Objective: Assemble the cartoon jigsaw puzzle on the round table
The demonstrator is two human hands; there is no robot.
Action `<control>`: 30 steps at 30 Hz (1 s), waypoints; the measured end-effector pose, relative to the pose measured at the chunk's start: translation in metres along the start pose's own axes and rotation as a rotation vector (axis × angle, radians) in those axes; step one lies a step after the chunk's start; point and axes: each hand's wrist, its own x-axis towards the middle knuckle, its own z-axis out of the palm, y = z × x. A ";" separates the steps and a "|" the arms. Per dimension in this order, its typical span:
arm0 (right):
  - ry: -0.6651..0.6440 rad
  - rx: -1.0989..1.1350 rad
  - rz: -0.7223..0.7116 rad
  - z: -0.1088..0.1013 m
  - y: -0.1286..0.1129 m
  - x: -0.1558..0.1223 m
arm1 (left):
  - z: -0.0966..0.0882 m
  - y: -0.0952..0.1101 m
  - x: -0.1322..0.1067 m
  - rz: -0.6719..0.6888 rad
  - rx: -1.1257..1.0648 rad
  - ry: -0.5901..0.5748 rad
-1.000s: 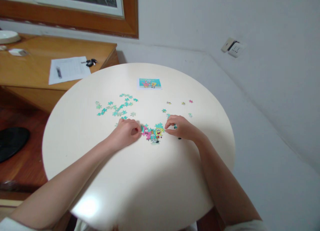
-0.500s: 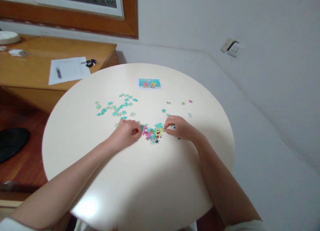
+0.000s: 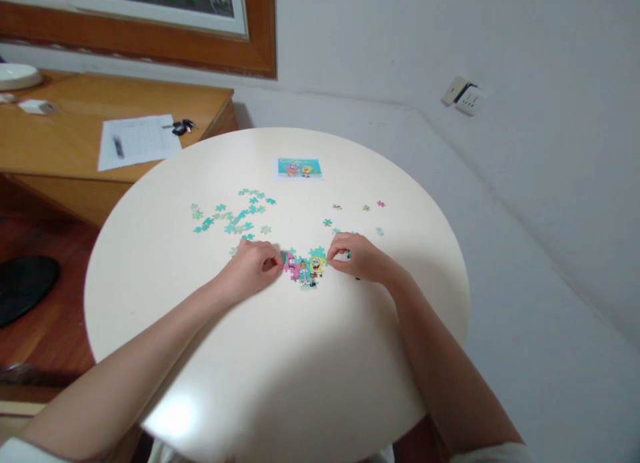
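A small patch of joined jigsaw pieces (image 3: 305,266), pink, yellow and teal, lies in the middle of a round cream table (image 3: 280,356). My left hand (image 3: 255,266) rests on the table with curled fingers touching the patch's left edge. On the other side, my right hand (image 3: 357,257) is pinched closed against the patch's right edge; what its fingertips hold is too small to make out. Loose teal pieces (image 3: 233,216) are scattered behind my left hand. A few more loose pieces (image 3: 367,207) lie behind my right hand. A small reference picture (image 3: 299,167) lies at the table's far side.
A wooden desk (image 3: 65,129) stands at the back left with a sheet of paper (image 3: 135,139), keys (image 3: 181,125) and a white dish (image 3: 17,75). White walls close in behind and to the right, with a wall socket (image 3: 465,96). A dark round object (image 3: 23,283) sits on the floor at left.
Both hands have closed in slightly on the joined patch; the right hand has shifted a little left. Nothing else on the table has moved.
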 end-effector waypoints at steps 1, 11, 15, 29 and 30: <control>0.027 0.008 0.022 -0.002 0.001 0.000 | -0.001 0.000 0.000 0.003 0.001 0.010; 0.439 -0.147 0.484 -0.022 0.042 -0.011 | -0.012 -0.004 0.000 -0.064 0.008 0.158; 0.371 -0.165 0.485 -0.014 0.052 -0.012 | -0.012 -0.004 0.000 -0.053 -0.003 0.165; 0.284 -0.084 0.658 -0.014 0.042 -0.007 | -0.013 -0.002 0.001 -0.071 0.005 0.182; 0.285 -0.050 0.641 -0.013 0.041 -0.007 | -0.013 -0.002 0.001 -0.069 0.003 0.179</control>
